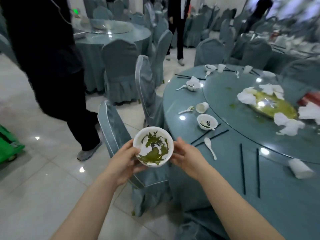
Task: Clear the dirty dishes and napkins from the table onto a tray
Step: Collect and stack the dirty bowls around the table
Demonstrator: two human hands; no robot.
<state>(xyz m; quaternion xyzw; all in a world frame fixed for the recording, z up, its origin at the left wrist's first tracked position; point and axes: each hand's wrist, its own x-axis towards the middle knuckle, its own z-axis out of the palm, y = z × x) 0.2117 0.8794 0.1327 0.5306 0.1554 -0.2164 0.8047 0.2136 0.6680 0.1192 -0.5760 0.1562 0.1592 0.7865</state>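
A white bowl [153, 146] smeared with green leftovers is held over a chair, left of the round table [285, 196]. My left hand [123, 161] grips its left rim and underside. My right hand [186, 157] touches its right side. On the table lie two more dirty bowls [207, 122] [193, 85], white spoons [210, 147], black chopsticks [242, 168], tipped paper cups [301, 168] and crumpled napkins [287, 124] around a greasy oval platter [275, 107] on the glass turntable. No tray is in view.
Covered chairs [121, 135] stand at the table's left edge below the bowl. A person in black [52, 66] stands on the tiled floor to the left. A green cart [8, 146] is at the far left edge. More tables and chairs fill the background.
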